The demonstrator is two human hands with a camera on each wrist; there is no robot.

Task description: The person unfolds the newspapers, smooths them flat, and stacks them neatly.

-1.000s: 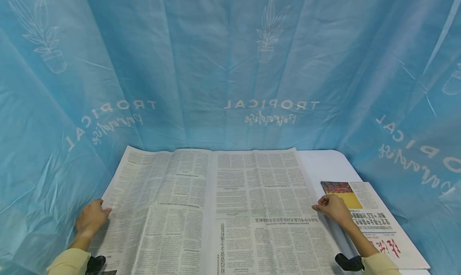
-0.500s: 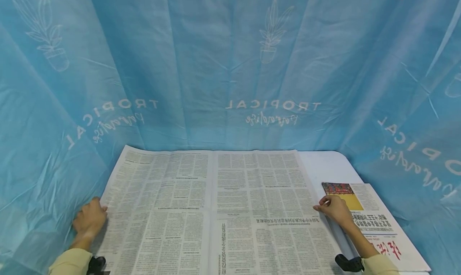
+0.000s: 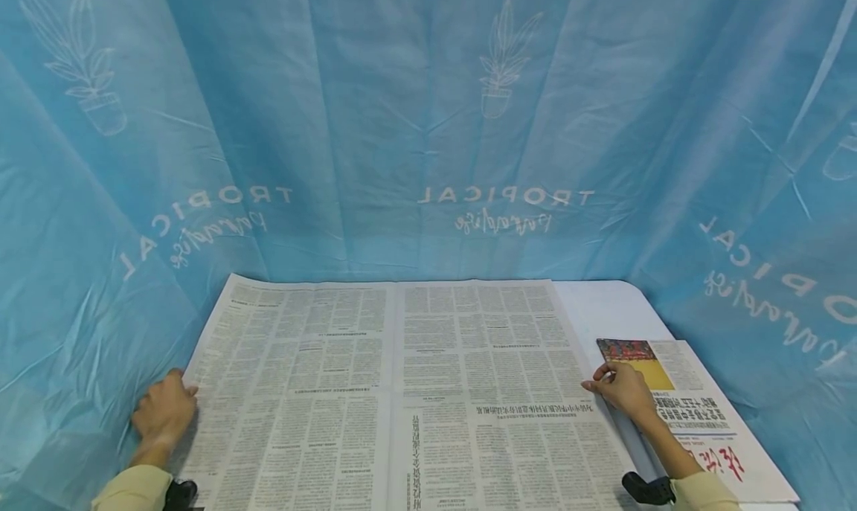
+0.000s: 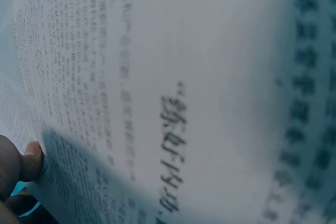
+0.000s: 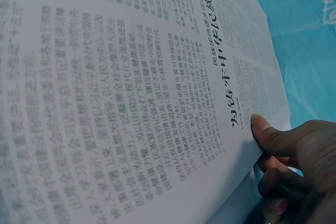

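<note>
A newspaper (image 3: 335, 392) lies spread wide across the table, a pale fold line running down its middle. At its left edge my left hand (image 3: 164, 410) pinches the paper; in the left wrist view the thumb (image 4: 32, 160) presses on the printed side, with the other fingers beneath. My right hand (image 3: 623, 390) grips the right edge between thumb and curled fingers, and the thumb (image 5: 268, 132) shows on top of the sheet in the right wrist view. Under the right forearm sits a stack of folded newspapers (image 3: 736, 451) with a colour photo and red lettering.
The white table (image 3: 602, 306) shows at the back right, with a rounded corner. A blue printed curtain (image 3: 375, 146) hangs close behind the table and along both sides. Black wrist straps (image 3: 648, 489) sit at both sleeves.
My left hand has shifted slightly outward to the left. The newspaper's left half has gone from wavy and creased to flatter and more stretched out. The right hand stays nearly still.
</note>
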